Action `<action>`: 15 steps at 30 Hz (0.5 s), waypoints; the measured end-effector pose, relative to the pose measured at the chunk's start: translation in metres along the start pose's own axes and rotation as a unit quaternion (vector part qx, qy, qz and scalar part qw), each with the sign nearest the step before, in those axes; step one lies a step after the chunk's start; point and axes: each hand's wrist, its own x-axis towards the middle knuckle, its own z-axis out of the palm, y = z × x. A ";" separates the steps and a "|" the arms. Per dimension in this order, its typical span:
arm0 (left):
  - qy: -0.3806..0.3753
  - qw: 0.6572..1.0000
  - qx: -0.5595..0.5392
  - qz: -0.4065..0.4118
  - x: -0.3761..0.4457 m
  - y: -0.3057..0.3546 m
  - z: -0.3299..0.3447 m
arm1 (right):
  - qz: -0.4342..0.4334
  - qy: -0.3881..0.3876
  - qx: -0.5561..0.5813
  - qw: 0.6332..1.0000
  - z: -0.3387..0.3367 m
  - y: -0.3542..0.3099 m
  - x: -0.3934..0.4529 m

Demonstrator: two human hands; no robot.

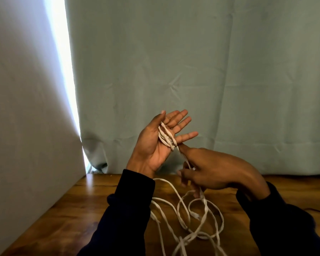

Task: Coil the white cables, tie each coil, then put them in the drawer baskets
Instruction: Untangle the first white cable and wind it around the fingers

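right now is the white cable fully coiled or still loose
Mostly loose: a few turns lie across the left hand, the rest of the white cable sprawls on the table.

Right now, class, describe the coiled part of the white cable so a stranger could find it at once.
Start at the wooden table before the pale green curtain. Above it the left hand is raised, palm open. The white cable coil is the few loops wound across that palm, unlike the loose cable sprawled on the table below, which the right hand feeds.
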 end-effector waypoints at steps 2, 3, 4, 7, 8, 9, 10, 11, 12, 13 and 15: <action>0.010 1.000 -0.007 0.001 0.001 -0.002 0.000 | 0.014 -0.027 -0.062 0.998 -0.002 -0.001 -0.004; 0.012 1.000 -0.013 -0.002 0.002 -0.005 0.001 | 0.020 -0.044 -0.074 0.996 -0.003 -0.002 -0.005; 0.012 1.000 -0.019 -0.005 0.003 -0.007 0.002 | 0.026 -0.055 -0.089 0.994 -0.003 -0.002 -0.006; 0.006 1.000 -0.023 -0.009 0.005 -0.013 0.002 | 0.027 -0.064 -0.142 0.988 -0.002 -0.003 -0.007; 0.005 1.000 -0.019 -0.010 0.005 -0.013 0.001 | 0.022 -0.065 -0.151 0.986 -0.002 -0.004 -0.008; 0.002 1.000 -0.012 -0.008 0.006 -0.014 0.000 | 0.015 -0.058 -0.156 0.986 -0.004 -0.005 -0.011; 0.005 1.000 0.000 -0.007 0.006 -0.015 -0.001 | 0.002 -0.042 -0.161 0.986 -0.005 -0.004 -0.013; 0.008 1.000 0.016 -0.005 0.007 -0.015 -0.002 | -0.014 -0.017 -0.168 0.986 -0.006 -0.005 -0.017; 0.015 0.999 0.040 -0.004 0.007 -0.016 -0.002 | -0.033 0.013 -0.174 0.984 -0.008 -0.005 -0.020; 0.018 0.998 0.066 -0.003 0.009 -0.016 -0.003 | -0.056 0.047 -0.174 0.982 -0.010 -0.005 -0.023; 0.005 0.993 0.121 -0.010 0.010 -0.016 -0.004 | -0.105 0.116 -0.157 0.975 -0.013 -0.004 -0.026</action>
